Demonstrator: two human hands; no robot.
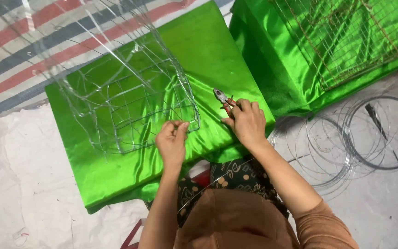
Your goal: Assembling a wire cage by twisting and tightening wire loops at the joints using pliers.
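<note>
We see the left hand [171, 140] with its fingers [179, 126] pinched together on a thin strand at the near right corner of the silvery open wire-frame cage [130, 99], which stands on the shiny green satin-covered surface [116, 170] toward its near edge. The right hand [247, 122] rests near the right edge of the same surface, its fingers [244, 105] curled shut around the red handles of the small metal pliers [222, 99], whose grey jaws point away from us and toward the cage, a little apart from it. We cannot tell whether the jaws grip any wire.

The cage's wires are fine and glinting, so its far and left sides are hard to trace against the cloth and the striped red, white and dark sheet [33, 37] behind. A second green-draped block [272, 55] at the upper right carries a rusty wire mesh panel [346, 41], cut off by the top and right edges. Loose coils of thin grey wire [383, 133] lie on the pale floor at the right. The pliers' handles are mostly hidden by the hand.
</note>
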